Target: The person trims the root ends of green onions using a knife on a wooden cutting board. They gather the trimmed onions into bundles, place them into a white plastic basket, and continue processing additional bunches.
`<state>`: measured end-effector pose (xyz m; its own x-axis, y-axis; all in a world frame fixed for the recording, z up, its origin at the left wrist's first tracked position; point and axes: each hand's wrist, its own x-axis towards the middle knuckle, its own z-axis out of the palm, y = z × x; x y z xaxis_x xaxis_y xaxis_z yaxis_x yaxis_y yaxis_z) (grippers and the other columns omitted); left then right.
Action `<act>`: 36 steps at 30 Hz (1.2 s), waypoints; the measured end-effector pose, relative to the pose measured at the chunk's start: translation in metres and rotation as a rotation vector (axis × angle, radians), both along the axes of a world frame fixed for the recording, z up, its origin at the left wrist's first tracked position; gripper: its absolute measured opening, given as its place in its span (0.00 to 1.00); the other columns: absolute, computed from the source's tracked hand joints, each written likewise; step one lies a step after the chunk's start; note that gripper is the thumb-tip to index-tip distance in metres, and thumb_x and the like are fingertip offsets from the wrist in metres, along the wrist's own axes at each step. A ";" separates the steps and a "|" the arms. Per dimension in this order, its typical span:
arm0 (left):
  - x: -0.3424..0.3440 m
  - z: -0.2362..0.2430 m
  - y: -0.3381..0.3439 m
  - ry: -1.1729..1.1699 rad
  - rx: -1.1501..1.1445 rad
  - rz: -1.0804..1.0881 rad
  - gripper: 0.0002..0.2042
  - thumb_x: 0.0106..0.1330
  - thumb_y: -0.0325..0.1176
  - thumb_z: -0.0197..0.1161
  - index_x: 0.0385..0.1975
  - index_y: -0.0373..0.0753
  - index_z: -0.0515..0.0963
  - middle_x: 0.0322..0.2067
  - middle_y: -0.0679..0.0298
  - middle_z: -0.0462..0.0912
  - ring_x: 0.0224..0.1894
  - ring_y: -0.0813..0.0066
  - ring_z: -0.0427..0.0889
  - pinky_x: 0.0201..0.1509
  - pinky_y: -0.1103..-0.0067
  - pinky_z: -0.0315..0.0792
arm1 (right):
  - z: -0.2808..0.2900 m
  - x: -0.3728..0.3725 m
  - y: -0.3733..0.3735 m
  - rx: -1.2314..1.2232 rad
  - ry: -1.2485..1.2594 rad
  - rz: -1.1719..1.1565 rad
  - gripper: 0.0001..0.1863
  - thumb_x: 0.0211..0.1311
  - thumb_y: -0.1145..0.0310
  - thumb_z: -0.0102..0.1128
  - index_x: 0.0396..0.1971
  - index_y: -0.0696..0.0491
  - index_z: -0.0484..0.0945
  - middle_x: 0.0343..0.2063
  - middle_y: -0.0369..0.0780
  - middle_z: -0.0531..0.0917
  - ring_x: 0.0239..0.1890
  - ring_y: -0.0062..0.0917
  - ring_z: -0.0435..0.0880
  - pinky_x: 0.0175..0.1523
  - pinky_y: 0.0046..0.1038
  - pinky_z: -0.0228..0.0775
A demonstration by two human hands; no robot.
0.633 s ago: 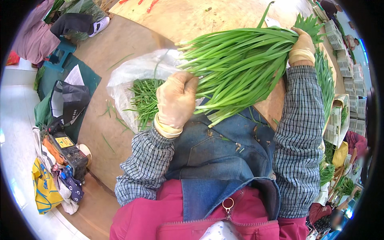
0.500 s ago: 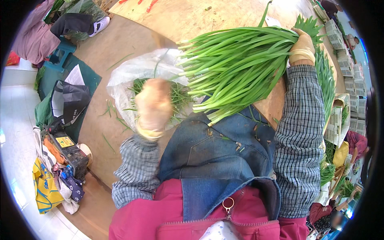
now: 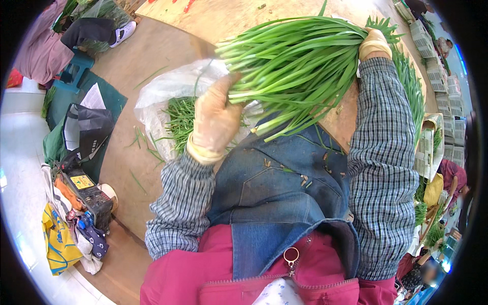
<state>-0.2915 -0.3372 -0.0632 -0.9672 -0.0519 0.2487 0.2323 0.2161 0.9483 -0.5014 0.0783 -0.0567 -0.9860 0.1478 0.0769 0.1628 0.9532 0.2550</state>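
Note:
My right hand, gloved, is closed around the upper leafy end of a large bunch of long green chives, held aloft with pale stem ends pointing left. My left hand, also gloved and slightly blurred, is at those stem ends, its fingers curled closed against them. Beneath it lies a translucent plastic bag with loose green cuttings. Below the bunch, my denim apron is flecked with scraps.
A board work surface extends ahead, with more greens at right. A seated person's leg, a blue stool, bags and a dark crate are at left. Stacked white crates and other people line the right.
My right hand and the bunch have risen toward the back. My left hand dropped away from the stems, blurred, and is now back at their ends.

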 end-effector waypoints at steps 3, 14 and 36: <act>-0.007 -0.008 -0.027 -0.081 -0.115 0.174 0.08 0.61 0.30 0.62 0.37 0.36 0.79 0.21 0.63 0.80 0.21 0.76 0.75 0.28 0.80 0.69 | 0.047 0.035 -0.062 0.044 -0.078 -0.184 0.18 0.60 0.75 0.53 0.52 0.53 0.75 0.45 0.42 0.82 0.46 0.29 0.81 0.55 0.27 0.70; 0.037 0.025 0.000 0.254 -0.238 -0.004 0.09 0.54 0.20 0.64 0.34 0.38 0.80 0.29 0.58 0.78 0.27 0.65 0.79 0.32 0.78 0.72 | 0.009 0.015 -0.026 0.141 -0.188 -0.152 0.16 0.56 0.65 0.61 0.45 0.51 0.80 0.45 0.44 0.81 0.48 0.34 0.80 0.51 0.34 0.75; 0.029 0.023 0.040 -0.075 -0.288 0.122 0.10 0.52 0.33 0.68 0.31 0.35 0.80 0.25 0.58 0.79 0.29 0.60 0.78 0.35 0.71 0.69 | 0.007 0.014 -0.035 0.421 -0.350 -0.196 0.17 0.67 0.62 0.45 0.54 0.41 0.74 0.53 0.28 0.77 0.56 0.17 0.72 0.63 0.19 0.60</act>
<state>-0.2622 -0.2974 -0.0402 -0.9743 -0.1064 0.1983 0.1200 0.5001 0.8576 -0.4872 0.0436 -0.0500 -0.9206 0.3575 -0.1571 0.1637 0.7186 0.6759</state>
